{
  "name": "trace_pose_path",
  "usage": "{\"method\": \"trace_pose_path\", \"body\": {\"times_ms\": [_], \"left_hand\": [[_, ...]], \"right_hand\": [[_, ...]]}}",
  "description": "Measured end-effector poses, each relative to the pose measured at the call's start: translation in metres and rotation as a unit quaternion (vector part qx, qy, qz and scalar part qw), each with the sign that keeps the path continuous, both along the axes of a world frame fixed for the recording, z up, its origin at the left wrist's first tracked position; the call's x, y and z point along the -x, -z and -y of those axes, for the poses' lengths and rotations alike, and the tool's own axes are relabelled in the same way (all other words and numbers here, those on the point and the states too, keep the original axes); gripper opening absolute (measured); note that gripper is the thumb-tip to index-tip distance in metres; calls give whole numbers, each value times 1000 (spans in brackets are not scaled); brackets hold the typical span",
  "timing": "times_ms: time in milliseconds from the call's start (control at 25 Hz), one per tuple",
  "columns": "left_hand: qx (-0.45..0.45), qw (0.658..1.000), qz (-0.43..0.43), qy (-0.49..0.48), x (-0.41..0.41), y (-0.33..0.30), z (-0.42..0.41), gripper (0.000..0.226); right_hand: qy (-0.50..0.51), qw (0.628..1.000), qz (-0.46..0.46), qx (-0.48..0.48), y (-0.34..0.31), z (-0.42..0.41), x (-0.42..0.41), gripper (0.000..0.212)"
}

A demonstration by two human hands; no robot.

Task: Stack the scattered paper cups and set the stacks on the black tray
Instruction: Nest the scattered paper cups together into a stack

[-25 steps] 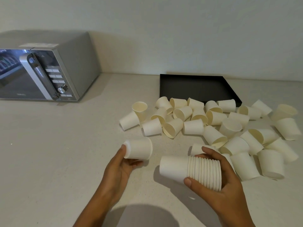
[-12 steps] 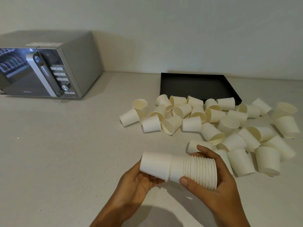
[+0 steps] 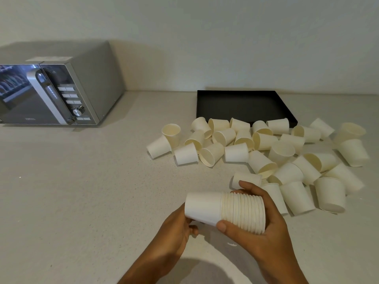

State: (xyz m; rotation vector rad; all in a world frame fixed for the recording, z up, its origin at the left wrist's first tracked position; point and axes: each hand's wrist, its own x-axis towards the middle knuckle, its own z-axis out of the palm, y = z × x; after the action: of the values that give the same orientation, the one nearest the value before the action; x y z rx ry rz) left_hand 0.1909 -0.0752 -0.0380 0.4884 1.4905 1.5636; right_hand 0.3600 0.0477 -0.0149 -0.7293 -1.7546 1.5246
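- Head view, nearest to me: my right hand (image 3: 264, 228) grips 1 stack of nested cups (image 3: 225, 212) sideways; my left hand (image 3: 176, 230) fingers close under its base.
- Beyond, many loose cups (image 3: 235, 152) lie unstacked on the counter (image 3: 82, 191).
- Farthest, the black tray (image 3: 238, 105) holds 0 stacks, so I judge most work is left.

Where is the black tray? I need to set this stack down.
Head view: the tray sits right of centre against the back wall, just behind the loose cups, well right of the microwave.
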Motion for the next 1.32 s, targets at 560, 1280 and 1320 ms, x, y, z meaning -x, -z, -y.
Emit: {"method": "trace_pose_path", "body": {"times_ms": [560,1280,1320], "left_hand": [[183,828,-514,-127,233,30,-53,82],[-11,882,-460,101,171,15,12,71],[-27,878,-461,121,161,13,10,71]], "right_hand": [[55,998,1,-23,0,-17,-4,109],[56,998,-1,-27,0,-17,18,107],[54,998,-1,-26,0,-16,20,106]]}}
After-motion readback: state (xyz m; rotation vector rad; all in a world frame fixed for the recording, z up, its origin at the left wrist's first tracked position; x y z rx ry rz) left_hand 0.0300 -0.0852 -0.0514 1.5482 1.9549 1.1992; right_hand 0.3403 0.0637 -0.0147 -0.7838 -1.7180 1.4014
